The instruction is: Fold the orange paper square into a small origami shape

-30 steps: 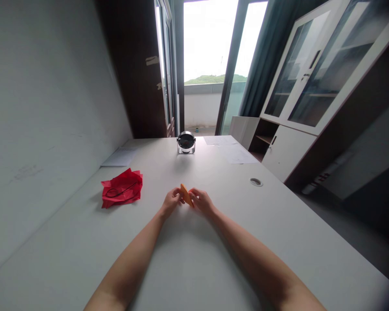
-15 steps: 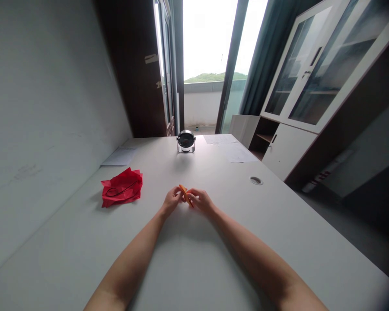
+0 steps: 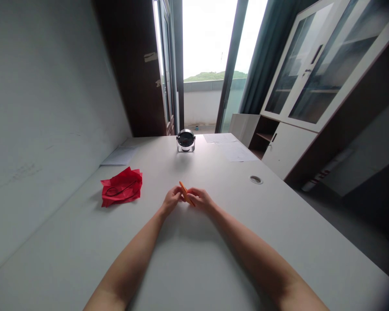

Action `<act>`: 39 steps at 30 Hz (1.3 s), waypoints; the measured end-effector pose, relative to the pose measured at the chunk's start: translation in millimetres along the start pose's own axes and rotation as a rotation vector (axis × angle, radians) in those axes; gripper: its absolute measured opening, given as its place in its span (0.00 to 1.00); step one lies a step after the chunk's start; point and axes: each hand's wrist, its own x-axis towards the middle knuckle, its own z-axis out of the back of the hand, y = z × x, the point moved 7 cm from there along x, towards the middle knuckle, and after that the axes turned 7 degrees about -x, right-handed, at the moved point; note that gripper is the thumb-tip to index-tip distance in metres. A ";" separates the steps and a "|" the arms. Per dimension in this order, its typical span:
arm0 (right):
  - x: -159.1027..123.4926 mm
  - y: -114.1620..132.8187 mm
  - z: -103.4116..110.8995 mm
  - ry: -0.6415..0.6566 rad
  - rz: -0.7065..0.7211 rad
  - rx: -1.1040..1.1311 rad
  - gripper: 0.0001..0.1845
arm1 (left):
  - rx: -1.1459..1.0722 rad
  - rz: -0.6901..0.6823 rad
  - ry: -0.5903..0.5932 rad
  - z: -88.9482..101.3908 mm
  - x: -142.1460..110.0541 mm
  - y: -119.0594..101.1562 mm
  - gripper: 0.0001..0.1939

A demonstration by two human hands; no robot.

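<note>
Both sets of fingertips, left hand [image 3: 171, 200] and right hand [image 3: 199, 199], pinching the small orange folded paper [image 3: 186, 193] mid-table (edges aligned first, probably), then creasing firmly, slowly.

A small orange paper piece [image 3: 184, 192], folded flat and thin, stands on edge just above the white table. It is seen nearly edge-on as a narrow strip, tilted, its upper end to the left and farther off.
</note>
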 end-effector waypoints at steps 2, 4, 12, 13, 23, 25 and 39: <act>-0.1 -1.4 -4.6 0.046 -0.023 0.055 0.24 | -0.015 0.002 0.006 -1.0 0.0 -0.9 0.15; -0.3 -1.9 -8.6 0.097 -0.037 0.104 0.25 | -0.049 0.008 -0.001 -1.2 0.0 -1.4 0.17; 5.8 -10.4 -4.4 0.121 -0.021 0.097 0.25 | -0.116 0.047 -0.020 -1.1 0.8 3.9 0.20; 6.1 -10.3 -3.9 0.116 -0.010 0.064 0.25 | -0.130 0.049 -0.021 -1.1 0.9 4.6 0.18; 2.2 -4.6 -2.3 0.087 0.026 -0.043 0.24 | -0.019 -0.003 -0.097 9.2 2.9 5.8 0.12; 2.7 -6.7 -2.1 0.093 0.016 -0.027 0.23 | 0.002 -0.009 -0.116 10.7 3.2 5.6 0.12; 4.0 -10.8 0.0 0.076 -0.015 -0.001 0.24 | 0.018 -0.039 -0.115 9.2 1.6 -1.7 0.09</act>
